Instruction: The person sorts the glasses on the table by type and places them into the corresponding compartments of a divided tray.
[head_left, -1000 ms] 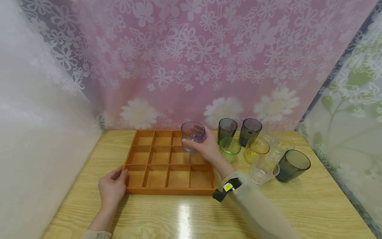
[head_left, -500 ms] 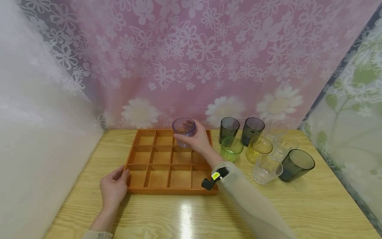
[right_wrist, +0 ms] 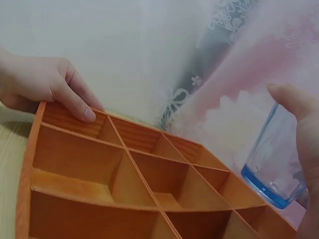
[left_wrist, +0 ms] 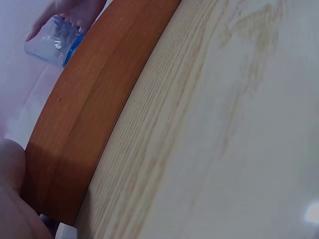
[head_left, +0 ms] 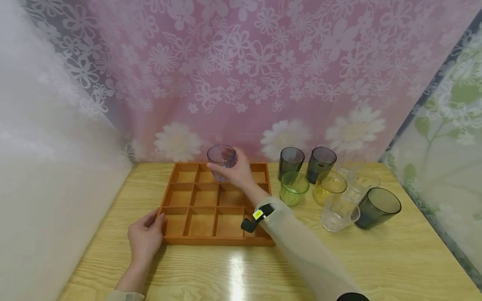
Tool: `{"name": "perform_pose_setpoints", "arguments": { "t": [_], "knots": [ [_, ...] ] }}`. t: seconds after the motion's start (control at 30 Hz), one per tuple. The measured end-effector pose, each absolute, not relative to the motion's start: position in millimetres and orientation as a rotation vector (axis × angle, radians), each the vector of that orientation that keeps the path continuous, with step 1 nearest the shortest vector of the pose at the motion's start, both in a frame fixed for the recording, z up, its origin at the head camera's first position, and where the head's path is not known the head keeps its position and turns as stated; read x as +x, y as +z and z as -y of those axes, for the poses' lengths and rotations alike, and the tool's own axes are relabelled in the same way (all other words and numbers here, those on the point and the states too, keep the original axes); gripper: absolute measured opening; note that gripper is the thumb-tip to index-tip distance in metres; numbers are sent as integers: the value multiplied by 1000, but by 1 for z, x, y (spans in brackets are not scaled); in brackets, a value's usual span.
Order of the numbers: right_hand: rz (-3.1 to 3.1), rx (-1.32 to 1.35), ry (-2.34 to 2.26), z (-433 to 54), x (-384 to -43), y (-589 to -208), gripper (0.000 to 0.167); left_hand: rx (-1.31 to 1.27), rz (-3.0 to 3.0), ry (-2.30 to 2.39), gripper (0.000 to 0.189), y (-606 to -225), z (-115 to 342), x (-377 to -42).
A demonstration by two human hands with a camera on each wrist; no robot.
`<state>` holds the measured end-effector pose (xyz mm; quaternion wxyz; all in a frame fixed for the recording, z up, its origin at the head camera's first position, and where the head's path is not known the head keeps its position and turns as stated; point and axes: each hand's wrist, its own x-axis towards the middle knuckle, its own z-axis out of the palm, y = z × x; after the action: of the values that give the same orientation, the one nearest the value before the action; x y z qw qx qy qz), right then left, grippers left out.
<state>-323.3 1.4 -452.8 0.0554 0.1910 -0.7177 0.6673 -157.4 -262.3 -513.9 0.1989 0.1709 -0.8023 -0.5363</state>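
Observation:
A wooden compartment tray lies on the table, its several square sections holding nothing in view. My left hand grips its near left corner; the right wrist view shows the thumb hooked over the rim into a section. In my right hand is a clear, bluish glass tumbler, pinched between thumb and fingers. It hovers upright over the tray's back row, close to the second and third sections from the left. Its thick blue base shows above the dividers in the right wrist view.
Right of the tray stand two dark grey tumblers, a green glass, a yellow glass, several clear glasses and a dark tumbler. A pink flowered curtain hangs behind the table.
My right hand has carried the tumbler left and toward the back, from the tray's right side to over its back row. My left hand keeps its grip on the corner.

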Motion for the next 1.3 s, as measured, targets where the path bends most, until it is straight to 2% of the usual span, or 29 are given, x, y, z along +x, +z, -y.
{"name": "perform_pose_setpoints", "arguments": {
  "t": [0.8,1.3],
  "knots": [
    [2248,459,1942,40,-337,-469,83,495,2229,-1534,31,-516,262,-158],
    [2337,547,1988,45,-340,-489,83,490,2192,-1497,26,-519,261,-161]
  ]
}}
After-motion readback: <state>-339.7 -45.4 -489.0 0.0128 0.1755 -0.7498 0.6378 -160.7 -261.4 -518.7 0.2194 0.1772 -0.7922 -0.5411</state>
